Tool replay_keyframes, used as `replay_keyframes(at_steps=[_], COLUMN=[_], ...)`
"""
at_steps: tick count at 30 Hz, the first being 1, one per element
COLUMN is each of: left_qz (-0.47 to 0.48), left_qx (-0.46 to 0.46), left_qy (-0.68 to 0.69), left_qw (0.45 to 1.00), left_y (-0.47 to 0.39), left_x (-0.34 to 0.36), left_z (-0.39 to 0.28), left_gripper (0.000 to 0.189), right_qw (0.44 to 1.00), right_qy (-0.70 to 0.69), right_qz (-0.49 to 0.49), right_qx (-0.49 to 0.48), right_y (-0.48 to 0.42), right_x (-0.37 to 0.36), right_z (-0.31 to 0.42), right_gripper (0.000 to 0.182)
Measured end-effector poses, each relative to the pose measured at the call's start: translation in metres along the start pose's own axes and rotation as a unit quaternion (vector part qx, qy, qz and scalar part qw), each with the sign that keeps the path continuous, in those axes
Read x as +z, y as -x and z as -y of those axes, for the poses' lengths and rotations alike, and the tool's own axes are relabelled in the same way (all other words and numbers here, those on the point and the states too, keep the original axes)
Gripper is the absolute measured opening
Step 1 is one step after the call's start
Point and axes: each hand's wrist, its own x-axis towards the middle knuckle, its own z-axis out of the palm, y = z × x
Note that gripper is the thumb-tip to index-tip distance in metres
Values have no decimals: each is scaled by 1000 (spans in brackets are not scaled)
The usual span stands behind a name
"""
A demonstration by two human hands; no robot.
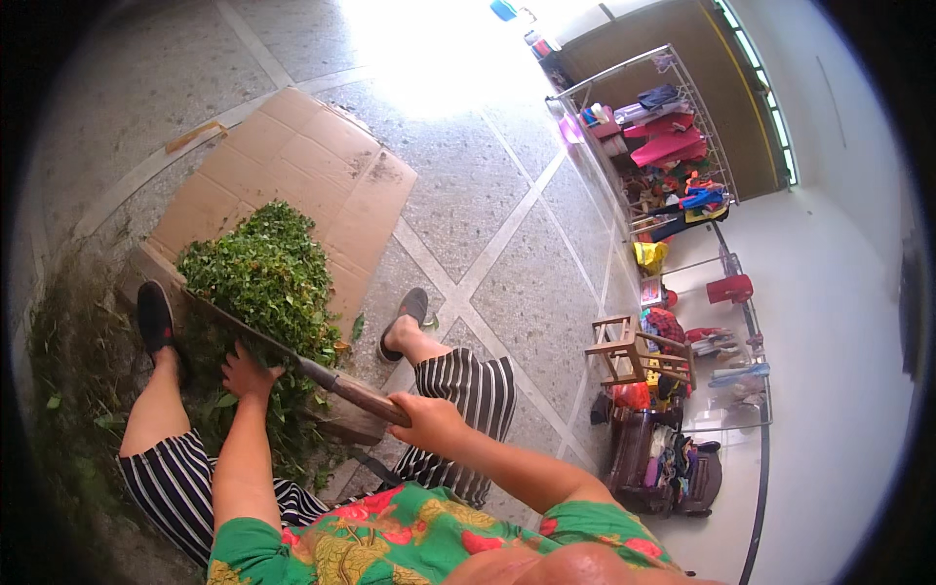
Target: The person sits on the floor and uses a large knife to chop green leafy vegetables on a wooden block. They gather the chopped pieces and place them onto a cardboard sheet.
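My right hand (428, 420) grips the wooden handle of a long chopping knife (358, 389). Its dark blade slants away to the upper left, along the near side of a heap of chopped green leaves (263, 267). Just on my side of the blade, my left hand (246, 371) rests with spread fingers on uncut leafy stems (281, 428). Whether its fingers grip any stems cannot be told. Beneath the greens shows the end of a wooden block or board (351, 425). The chopped heap lies on a flattened cardboard sheet (292, 161).
More loose greens (69, 409) cover the floor at left. My feet in dark shoes (155, 318) flank the heap. A wooden stool (621, 347), a dark wooden chair (643, 461) piled with clothes and a metal clothes rack (676, 124) line the right side. A wood strip (196, 137) lies beyond the cardboard.
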Motion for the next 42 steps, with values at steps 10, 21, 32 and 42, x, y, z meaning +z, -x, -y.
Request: replay_keyframes(at_steps=[10, 21, 32, 42], left_qz=[-21, 29, 113, 65], left_qx=[3, 89, -16, 38], left_qy=[156, 59, 72, 117], left_qw=[988, 994, 991, 990], left_y=[-38, -37, -29, -35], left_x=[70, 49, 4, 29], left_z=[31, 13, 5, 11], left_gripper=[79, 76, 79, 70], right_qw=[989, 993, 983, 990], right_qy=[-27, -11, -58, -122], right_qz=[71, -64, 96, -54], right_qx=[128, -100, 142, -54], right_y=[-12, -6, -9, -13], right_x=[93, -82, 64, -54], right_z=[-72, 69, -52, 38], right_gripper=[46, 58, 53, 55])
